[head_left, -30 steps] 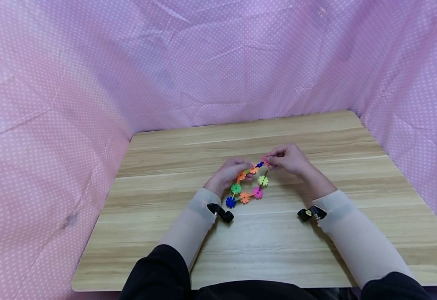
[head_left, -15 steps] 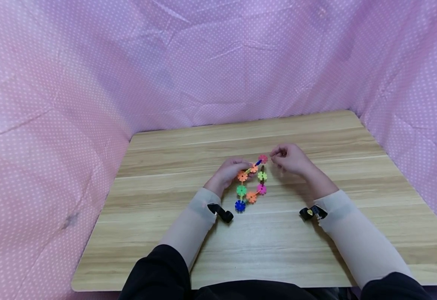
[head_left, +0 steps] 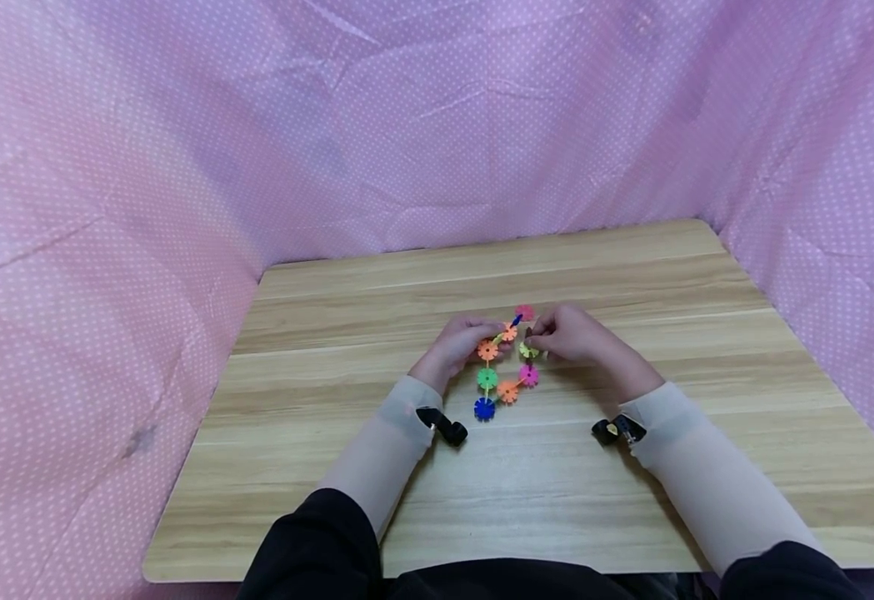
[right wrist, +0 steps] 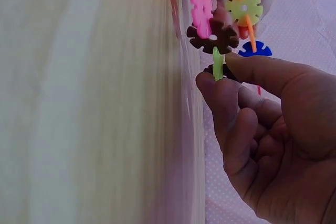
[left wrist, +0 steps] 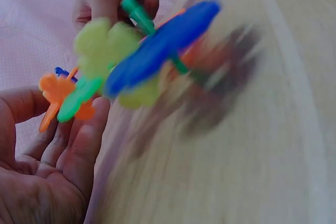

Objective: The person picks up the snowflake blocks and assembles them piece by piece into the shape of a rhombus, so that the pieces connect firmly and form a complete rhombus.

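A chain of notched plastic snowflake discs hangs between both hands in the head view. My left hand (head_left: 466,343) grips it near an orange disc (head_left: 508,332). Beyond those fingers a blue disc leads to a pinkish-red disc (head_left: 524,312) at one loose end. My right hand (head_left: 567,333) pinches the other end with thumb and forefinger, at a yellow-green disc (right wrist: 218,62) and a dark brown disc (right wrist: 231,73) partly hidden by the fingers. Another brown disc (right wrist: 212,36) and a pink disc (right wrist: 201,11) follow. A dark blue disc (left wrist: 165,48) hangs lowest, at the bend.
Beneath the hands lies a wood-grain tabletop (head_left: 526,492). Pink dotted cloth (head_left: 437,125) hangs behind and at both sides of it. A black wrist camera (head_left: 444,425) sits on the left sleeve, another camera (head_left: 618,429) on the right.
My right hand let go of the pinkish-red disc, drew back, then came down to pinch the chain's other end. The hanging part swung to the right. My left hand kept its hold.
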The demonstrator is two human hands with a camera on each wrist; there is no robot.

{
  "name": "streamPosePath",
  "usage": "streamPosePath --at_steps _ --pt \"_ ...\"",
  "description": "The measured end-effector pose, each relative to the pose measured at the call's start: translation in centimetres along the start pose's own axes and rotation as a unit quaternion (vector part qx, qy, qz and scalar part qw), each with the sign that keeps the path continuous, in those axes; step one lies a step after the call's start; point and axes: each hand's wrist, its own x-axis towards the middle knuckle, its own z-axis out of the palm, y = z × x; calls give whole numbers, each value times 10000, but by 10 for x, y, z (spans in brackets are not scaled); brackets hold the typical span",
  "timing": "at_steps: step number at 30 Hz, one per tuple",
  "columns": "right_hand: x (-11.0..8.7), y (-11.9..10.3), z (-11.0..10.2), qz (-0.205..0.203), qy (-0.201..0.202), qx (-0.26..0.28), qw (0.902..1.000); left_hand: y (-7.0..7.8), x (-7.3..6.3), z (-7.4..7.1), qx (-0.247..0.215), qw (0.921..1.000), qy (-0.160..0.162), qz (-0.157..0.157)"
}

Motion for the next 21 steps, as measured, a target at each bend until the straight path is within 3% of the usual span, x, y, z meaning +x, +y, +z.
streamPosePath --at_steps 6,8,11,14,17,21 --pt "1 0 1 -187 48 -14 9998 -3 2 1 -267 9996 84 -43" --pt "2 0 1 -232 81 -36 9997 -3 2 1 -167 9997 149 -39" --pt "2 0 2 -238 133 -35 9996 -3 2 1 219 9994 260 -42" --pt "2 -1 2 -234 120 -12 9997 0 0 -1 953 9949 332 23" --pt "3 0 3 -306 39 -16 9995 4 -3 -3 1900 9811 303 227" --pt "4 1 5 -379 -105 -93 9992 9 -6 -7 3135 9479 305 479"
